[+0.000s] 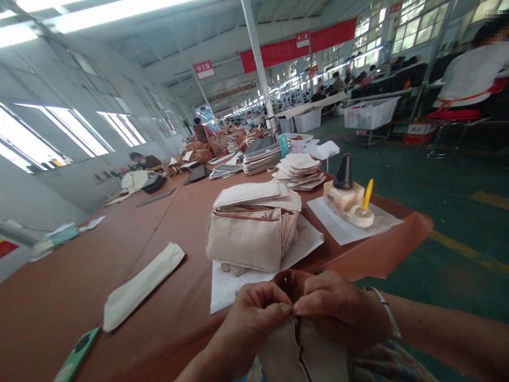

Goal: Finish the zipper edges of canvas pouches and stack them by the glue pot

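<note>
My left hand (256, 323) and my right hand (338, 310) pinch the top of a beige canvas pouch (302, 353) with brown leather trim at the bottom of the view. Its brown lining (290, 281) shows above my fingers, and a small metal part (295, 321) sits between them. Just beyond lies a stack of similar canvas pouches (252, 233) on white paper (234, 292). A long cream canvas strip (142, 286) lies to the left, and a green phone (77, 355) lies near the lower left. A metal band (385, 312) circles my right wrist.
A black cone and yellow-handled tool stand on a cream block (345, 200) at the orange-brown table's (397, 249) right corner. Stacked cut pieces (299, 172) and grey panels (262, 158) lie beyond. A seated co-worker (469, 77) and white bins (371, 112) occupy the green floor's far side.
</note>
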A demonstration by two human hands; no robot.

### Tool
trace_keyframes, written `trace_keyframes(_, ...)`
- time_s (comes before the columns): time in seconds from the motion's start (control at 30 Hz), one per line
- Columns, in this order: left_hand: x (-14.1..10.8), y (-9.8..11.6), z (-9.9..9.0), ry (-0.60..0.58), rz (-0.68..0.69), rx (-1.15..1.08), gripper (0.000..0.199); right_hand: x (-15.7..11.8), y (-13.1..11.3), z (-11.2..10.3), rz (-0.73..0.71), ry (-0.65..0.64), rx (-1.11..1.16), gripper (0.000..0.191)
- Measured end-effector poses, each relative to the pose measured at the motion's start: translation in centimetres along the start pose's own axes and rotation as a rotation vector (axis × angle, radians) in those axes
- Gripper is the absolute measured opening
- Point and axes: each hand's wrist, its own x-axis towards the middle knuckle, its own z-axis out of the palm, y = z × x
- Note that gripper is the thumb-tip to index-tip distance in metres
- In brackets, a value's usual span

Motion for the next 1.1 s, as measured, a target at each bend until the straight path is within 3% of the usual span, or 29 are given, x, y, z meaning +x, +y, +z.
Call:
trace_keyframes(0.07, -0.3, 0.4, 0.0, 0.012, 0.064, 0.151, 0.023, -0.3, -0.4, -0.1, 0.039, 0.042, -0.002, 0.030)
trace_keyframes(0.17, -0.7, 1.2, 0.2, 0.066, 0.141, 0.316, 0.017, 0.1, -1.2, -0.4, 0.213, 0.111, 0.065, 0.039)
trace_keyframes(0.23, -1.0, 1.7, 0.5, 0.119, 0.184, 0.402, 0.015, 0.7, -1.6, -0.8, 0.299, 0.038, 0.119, 0.044)
trace_keyframes(0.33, -1.4, 2.2, 0.9, 0.188, 0.239, 0.501, 0.014, 1.5, -1.9, -1.2, 0.316, -0.122, 0.146, 0.044)
trace_keyframes(0.43, -1.7, 2.2, 1.1, 0.155, 0.262, 0.441, 0.017, 1.5, -1.6, -1.1, 0.231, -0.150, 0.123, 0.040)
trace_keyframes(0.53, -1.6, 1.5, 0.9, 0.054, 0.237, 0.239, 0.023, 1.0, -0.8, -0.9, 0.182, -0.134, 0.168, 0.040)
trace_keyframes(0.67, -1.0, -0.1, 0.1, -0.001, 0.159, 0.069, 0.032, 0.6, -0.2, -1.5, 0.313, -0.143, 0.281, 0.046)
trace_keyframes(0.8, -0.5, -0.5, -0.3, 0.013, 0.173, 0.158, 0.033, 1.5, -1.2, -2.3, 0.344, -0.198, 0.211, 0.054)
trace_keyframes(0.9, -0.5, 0.1, -0.1, 0.042, 0.223, 0.303, 0.032, 2.7, -2.2, -2.1, 0.312, -0.305, 0.079, 0.044)
trace_keyframes(1.0, -0.9, 1.0, -0.2, 0.106, 0.223, 0.413, 0.031, 3.4, -2.5, -1.5, 0.280, -0.289, -0.027, 0.034)
trace_keyframes(1.1, -1.6, 1.7, -0.9, -0.020, 0.155, 0.352, 0.034, 3.4, -2.3, -1.4, 0.275, -0.275, 0.029, 0.033)
